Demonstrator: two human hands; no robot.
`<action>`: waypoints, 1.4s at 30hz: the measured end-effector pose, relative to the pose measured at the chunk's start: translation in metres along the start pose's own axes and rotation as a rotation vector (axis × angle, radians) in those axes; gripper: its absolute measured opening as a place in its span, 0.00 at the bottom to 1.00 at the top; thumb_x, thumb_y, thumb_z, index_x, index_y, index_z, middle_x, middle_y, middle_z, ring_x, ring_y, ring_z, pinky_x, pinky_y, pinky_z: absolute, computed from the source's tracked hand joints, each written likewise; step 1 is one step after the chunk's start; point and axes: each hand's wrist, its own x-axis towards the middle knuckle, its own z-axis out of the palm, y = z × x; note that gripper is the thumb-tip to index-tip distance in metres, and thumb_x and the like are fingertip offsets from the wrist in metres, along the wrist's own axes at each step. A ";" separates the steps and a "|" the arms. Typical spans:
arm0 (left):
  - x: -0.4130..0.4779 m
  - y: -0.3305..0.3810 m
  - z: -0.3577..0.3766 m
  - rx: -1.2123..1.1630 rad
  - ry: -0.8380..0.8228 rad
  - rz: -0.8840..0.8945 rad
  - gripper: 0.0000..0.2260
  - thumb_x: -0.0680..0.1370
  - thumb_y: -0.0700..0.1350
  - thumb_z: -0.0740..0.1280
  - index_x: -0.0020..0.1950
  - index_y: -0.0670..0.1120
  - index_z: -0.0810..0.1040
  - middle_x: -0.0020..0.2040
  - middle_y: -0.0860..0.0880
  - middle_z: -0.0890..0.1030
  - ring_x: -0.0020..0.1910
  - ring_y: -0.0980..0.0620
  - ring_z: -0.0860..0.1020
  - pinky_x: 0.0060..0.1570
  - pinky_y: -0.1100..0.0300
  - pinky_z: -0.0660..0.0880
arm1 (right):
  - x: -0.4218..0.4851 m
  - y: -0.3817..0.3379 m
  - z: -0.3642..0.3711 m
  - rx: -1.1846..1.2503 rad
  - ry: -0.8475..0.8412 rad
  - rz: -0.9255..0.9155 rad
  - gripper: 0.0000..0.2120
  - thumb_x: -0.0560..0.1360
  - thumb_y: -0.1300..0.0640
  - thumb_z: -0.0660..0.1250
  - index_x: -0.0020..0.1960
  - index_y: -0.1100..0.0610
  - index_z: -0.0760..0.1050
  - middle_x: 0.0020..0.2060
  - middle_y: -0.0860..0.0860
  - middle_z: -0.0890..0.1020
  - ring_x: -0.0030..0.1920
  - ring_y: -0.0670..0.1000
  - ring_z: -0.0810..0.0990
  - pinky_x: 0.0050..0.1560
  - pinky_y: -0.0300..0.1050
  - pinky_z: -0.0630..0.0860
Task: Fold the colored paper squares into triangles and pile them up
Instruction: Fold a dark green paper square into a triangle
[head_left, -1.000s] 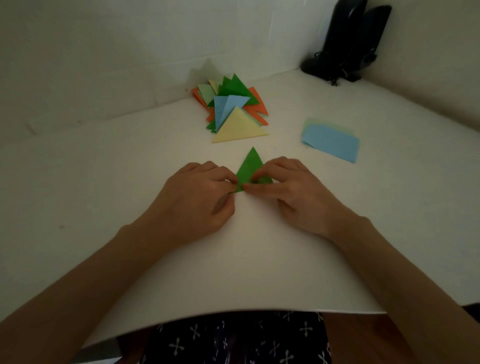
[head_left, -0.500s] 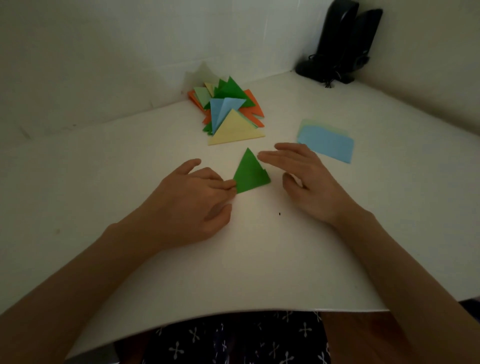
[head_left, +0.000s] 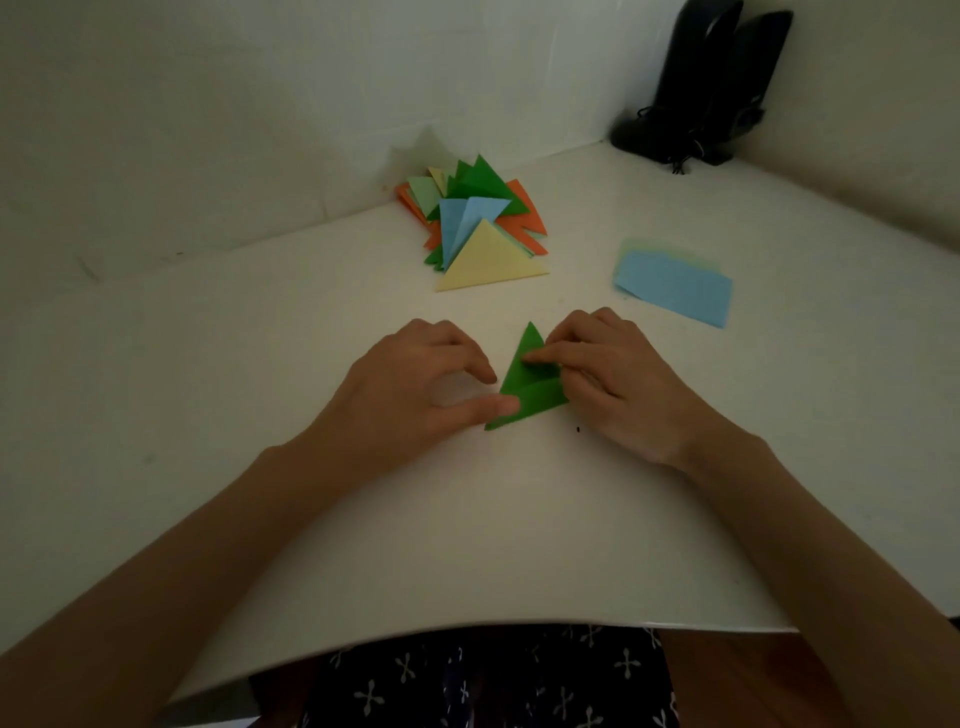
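Observation:
A folded green paper triangle (head_left: 527, 387) lies on the white table (head_left: 467, 545) between my hands. My left hand (head_left: 415, 384) presses its thumb flat on the triangle's lower left corner, with the other fingers curled just beside the paper. My right hand (head_left: 618, 379) lays its index finger across the upper part of the triangle, and its thumb meets the right edge, pinching the paper. Behind them sits the pile of folded triangles (head_left: 480, 218) in green, orange, blue and yellow, a yellow one at the front.
A small stack of unfolded squares (head_left: 675, 291), light blue on top, lies to the right of the pile. Black speakers (head_left: 706, 88) stand in the far right corner against the wall. The table's front edge (head_left: 467, 629) curves just above my lap.
My right hand, which had lifted off and spread open, has come back onto the green triangle. My left thumb now lies on the triangle's lower left corner.

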 end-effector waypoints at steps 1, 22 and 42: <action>-0.001 0.003 0.003 -0.010 -0.015 0.010 0.24 0.66 0.69 0.59 0.47 0.53 0.82 0.48 0.60 0.76 0.49 0.62 0.71 0.48 0.69 0.67 | 0.000 0.000 0.000 0.008 -0.006 0.012 0.28 0.72 0.50 0.46 0.59 0.55 0.79 0.47 0.49 0.76 0.45 0.46 0.65 0.48 0.41 0.59; 0.002 -0.015 -0.006 -0.166 -0.117 0.137 0.14 0.70 0.60 0.64 0.54 0.61 0.76 0.45 0.58 0.73 0.38 0.62 0.72 0.37 0.61 0.70 | 0.000 0.009 -0.006 -0.073 -0.093 0.004 0.24 0.71 0.36 0.60 0.57 0.52 0.75 0.52 0.48 0.74 0.51 0.50 0.69 0.54 0.44 0.66; 0.003 -0.002 -0.010 -0.199 -0.041 0.227 0.10 0.74 0.46 0.65 0.47 0.41 0.82 0.48 0.49 0.81 0.47 0.60 0.78 0.52 0.72 0.70 | 0.005 -0.009 -0.009 0.631 0.135 0.340 0.17 0.78 0.47 0.62 0.34 0.56 0.70 0.29 0.43 0.69 0.33 0.43 0.67 0.36 0.37 0.62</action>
